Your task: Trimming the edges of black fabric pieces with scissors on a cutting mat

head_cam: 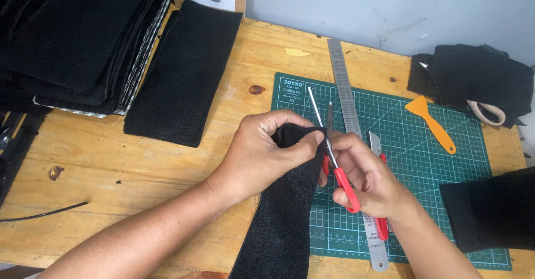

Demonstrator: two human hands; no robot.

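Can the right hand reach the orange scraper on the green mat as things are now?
Probably not at once: the right hand is holding the red scissors against the black fabric strip. The way to the orange scraper looks free across the green mat.

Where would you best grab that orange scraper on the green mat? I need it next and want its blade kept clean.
Take the orange scraper by its long narrow handle, which points toward the lower right on the green cutting mat. Come from above at that lower end, fingers across the handle's width. The wide flat blade lies at the upper left, and the handle end looks clear of other things.
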